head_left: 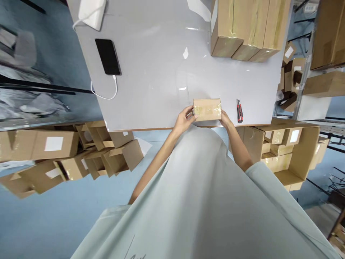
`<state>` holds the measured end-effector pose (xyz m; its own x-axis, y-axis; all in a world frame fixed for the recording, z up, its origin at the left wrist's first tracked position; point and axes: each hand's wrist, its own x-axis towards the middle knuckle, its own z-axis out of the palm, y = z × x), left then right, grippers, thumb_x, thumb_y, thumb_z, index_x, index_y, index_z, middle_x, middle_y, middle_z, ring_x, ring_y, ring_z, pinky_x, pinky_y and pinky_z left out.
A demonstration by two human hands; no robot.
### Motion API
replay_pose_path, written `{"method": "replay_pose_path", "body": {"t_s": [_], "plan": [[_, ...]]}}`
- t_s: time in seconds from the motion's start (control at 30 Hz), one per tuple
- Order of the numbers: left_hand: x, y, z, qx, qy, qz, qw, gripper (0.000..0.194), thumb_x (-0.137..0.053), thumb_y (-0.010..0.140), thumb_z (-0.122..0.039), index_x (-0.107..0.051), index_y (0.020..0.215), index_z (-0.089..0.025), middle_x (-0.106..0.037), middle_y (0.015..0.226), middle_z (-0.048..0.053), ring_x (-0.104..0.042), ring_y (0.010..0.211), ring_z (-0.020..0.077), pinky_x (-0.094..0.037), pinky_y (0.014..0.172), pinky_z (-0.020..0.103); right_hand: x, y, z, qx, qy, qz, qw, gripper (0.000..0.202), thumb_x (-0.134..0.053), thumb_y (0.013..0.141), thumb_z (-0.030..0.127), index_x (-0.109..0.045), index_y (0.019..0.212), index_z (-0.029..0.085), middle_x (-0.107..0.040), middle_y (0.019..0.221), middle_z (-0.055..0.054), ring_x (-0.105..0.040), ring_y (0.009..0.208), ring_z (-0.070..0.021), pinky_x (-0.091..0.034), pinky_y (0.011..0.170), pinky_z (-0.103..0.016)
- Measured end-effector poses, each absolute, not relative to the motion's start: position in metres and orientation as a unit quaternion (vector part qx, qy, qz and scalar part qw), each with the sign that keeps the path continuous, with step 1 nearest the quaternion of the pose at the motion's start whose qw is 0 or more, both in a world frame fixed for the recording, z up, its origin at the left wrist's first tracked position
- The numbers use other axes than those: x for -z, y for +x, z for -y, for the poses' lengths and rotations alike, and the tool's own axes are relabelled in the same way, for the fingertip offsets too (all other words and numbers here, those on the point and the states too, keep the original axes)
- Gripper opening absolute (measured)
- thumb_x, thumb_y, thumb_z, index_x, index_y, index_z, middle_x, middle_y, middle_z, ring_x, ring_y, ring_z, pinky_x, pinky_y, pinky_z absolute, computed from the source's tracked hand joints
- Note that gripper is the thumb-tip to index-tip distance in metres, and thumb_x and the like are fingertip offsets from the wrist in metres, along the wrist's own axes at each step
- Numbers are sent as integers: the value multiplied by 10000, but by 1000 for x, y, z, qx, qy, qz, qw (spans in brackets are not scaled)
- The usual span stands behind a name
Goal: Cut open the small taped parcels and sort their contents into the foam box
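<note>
Between my two hands is a small cardboard box [207,109], sealed with shiny clear tape, at the near edge of the table. My left hand [185,118] grips its left end, thumb at the lower corner and fingers behind. At the opposite end my right hand [225,118] closes on the box, its fingers partly hidden behind it. A red and black utility knife [239,111] lies on the table to the right of my right hand, apart from it.
Three taped cartons [249,28] stand at the table's back right. A phone [108,57] on a white cable and a white power bank [92,13] lie on the left of the grey table [151,72]. Open cartons [118,154] sit on the floor left; a large box [304,154] holds smaller boxes at right.
</note>
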<state>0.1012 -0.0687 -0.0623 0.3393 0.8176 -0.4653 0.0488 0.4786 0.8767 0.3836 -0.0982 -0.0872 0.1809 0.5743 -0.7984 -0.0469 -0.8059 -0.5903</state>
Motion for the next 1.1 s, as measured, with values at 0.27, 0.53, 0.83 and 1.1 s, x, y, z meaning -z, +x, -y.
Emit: {"method": "replay_pose_path", "body": {"t_s": [0.27,0.53,0.83,1.1], "plan": [[70,87,50,-253,447,-492,703,752,-935,806,-450,-673,1477,-231,-654,1626,176,-619,1537,354,-575,1252,542,75,349,98,-602,-740,85,289,257,-749,880,389,-725,1087,237,-879,1037,-43,-784,1084,-224,-616,1059,-393],[80,42,27,-246,439,-461,731,753,-923,747,-540,-697,1392,-221,-700,1582,188,-666,1485,365,-613,1199,538,58,328,92,-592,-746,79,295,230,-698,933,394,-730,1110,250,-842,1190,-18,-744,1140,-163,-577,1104,-330],[108,-35,30,-241,359,-515,740,741,-835,726,-431,-701,1430,-244,-793,1438,180,-766,1361,336,-628,1170,578,41,298,79,-547,-784,187,225,572,-876,889,573,-703,1294,209,-788,1202,-73,-769,1086,-207,-636,921,-320],[132,-44,27,-235,196,-673,674,411,-830,797,-327,-756,1188,-225,-860,1170,98,-807,1139,283,-671,1021,430,36,263,65,-506,-780,337,151,354,-847,920,417,-771,1197,210,-819,1080,-38,-799,1029,-228,-659,999,-372]]}}
